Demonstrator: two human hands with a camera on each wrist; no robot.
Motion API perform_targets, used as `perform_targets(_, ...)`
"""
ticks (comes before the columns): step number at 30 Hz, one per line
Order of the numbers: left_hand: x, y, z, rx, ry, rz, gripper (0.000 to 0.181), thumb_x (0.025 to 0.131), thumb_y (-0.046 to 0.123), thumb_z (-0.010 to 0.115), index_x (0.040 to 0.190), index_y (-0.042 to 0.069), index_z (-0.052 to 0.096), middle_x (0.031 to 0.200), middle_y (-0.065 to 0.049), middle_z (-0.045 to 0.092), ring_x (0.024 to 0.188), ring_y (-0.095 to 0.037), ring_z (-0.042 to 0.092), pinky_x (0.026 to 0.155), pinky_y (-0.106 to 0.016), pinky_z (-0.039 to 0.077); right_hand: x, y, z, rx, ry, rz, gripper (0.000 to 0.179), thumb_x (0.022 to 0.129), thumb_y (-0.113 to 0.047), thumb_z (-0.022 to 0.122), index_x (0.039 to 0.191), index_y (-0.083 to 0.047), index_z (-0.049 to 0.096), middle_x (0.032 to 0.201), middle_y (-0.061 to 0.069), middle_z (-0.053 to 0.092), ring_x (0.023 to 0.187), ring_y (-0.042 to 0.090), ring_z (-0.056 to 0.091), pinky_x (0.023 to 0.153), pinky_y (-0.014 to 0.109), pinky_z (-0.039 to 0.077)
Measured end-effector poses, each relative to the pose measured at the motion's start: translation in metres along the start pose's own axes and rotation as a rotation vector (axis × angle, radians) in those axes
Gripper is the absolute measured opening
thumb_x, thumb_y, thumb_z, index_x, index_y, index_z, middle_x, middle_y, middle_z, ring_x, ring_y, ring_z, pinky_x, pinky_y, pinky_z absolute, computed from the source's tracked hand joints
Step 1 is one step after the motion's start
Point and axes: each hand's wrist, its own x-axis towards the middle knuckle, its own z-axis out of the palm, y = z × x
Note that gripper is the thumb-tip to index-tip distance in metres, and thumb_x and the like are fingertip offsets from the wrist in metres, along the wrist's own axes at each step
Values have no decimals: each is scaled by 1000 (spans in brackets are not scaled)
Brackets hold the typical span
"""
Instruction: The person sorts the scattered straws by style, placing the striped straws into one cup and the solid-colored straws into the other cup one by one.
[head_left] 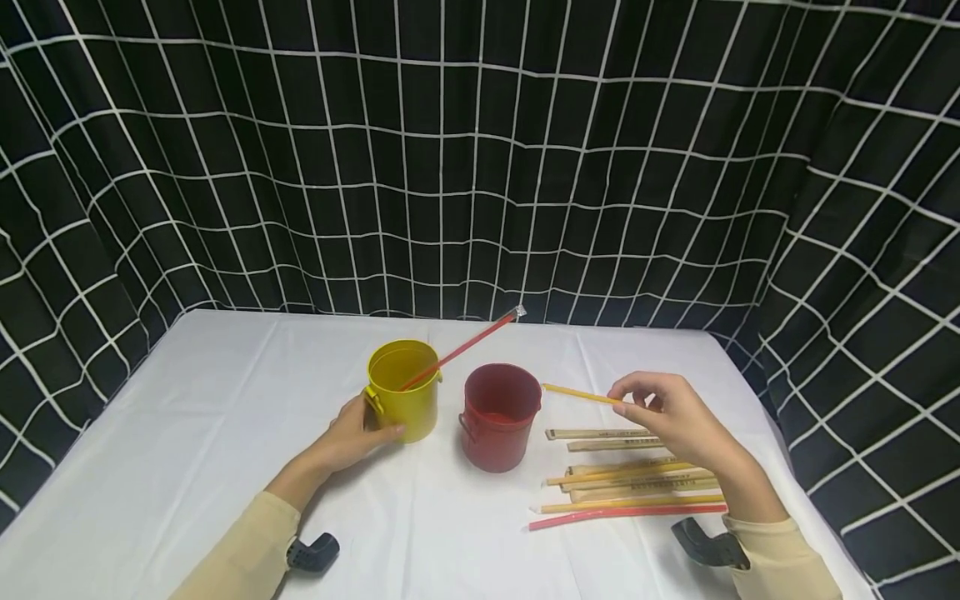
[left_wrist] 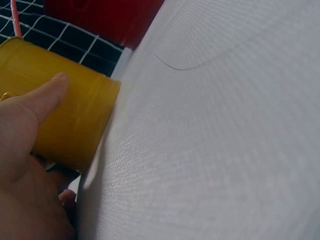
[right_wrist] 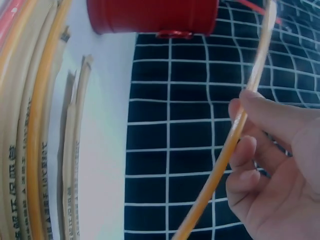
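My left hand (head_left: 352,437) grips the side of a small yellow bucket (head_left: 416,415), thumb across its wall in the left wrist view. The bucket stands upright on the white cloth. A red straw (head_left: 472,342) in a clear wrapper leans in it, its top pointing up and right. Just to the right stands a red bucket (head_left: 495,446) with nothing seen inside. My right hand (head_left: 678,417) pinches a yellow straw (right_wrist: 220,160) between thumb and fingers, above the cloth. In the head view the straw's far tip points left, right beside the red bucket's rim.
Below my right hand lie several paper-wrapped straws (head_left: 600,434), some yellow straws (head_left: 570,481) and a red straw (head_left: 585,519), roughly side by side. A white cloth (head_left: 225,400) covers the table. Black curtains (head_left: 480,167) with a white grid enclose the back and sides.
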Motion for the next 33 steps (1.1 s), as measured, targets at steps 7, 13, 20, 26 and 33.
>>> perform_targets(7,-1,-3,1,-16,1,5,89,89,35,75,158,6,27,166,-17,29,157,-36,21,129,-57,14,-4,-4,-2,82,60,-82,19,89,-1,73,106,-6,75,97,3,75,75,1,58,63,21,50)
perform_targets(13,-2,-5,2,-20,-9,11,88,89,34,76,158,7,28,166,-16,30,157,-35,21,129,-57,14,-6,-6,-4,274,96,-96,15,92,4,67,107,5,71,96,-18,72,86,1,65,73,15,54)
perform_targets(20,-1,-3,0,-12,-7,21,90,88,37,76,159,10,27,166,-15,30,157,-35,21,128,-58,13,-5,-14,-8,545,177,-133,19,92,14,59,106,6,69,102,-9,74,96,5,70,83,15,56)
perform_targets(26,-1,0,-1,5,-5,15,92,88,38,76,159,8,26,166,-17,28,157,-37,20,128,-60,13,-6,-20,-11,675,132,-182,28,94,16,54,105,-5,69,101,-5,73,94,5,67,78,17,56)
perform_targets(33,-1,0,-1,-8,-6,26,90,89,37,76,159,9,27,166,-16,29,157,-37,19,128,-59,12,-5,-26,-8,744,104,-187,31,93,17,53,104,-7,69,100,-3,74,92,7,68,78,19,58)
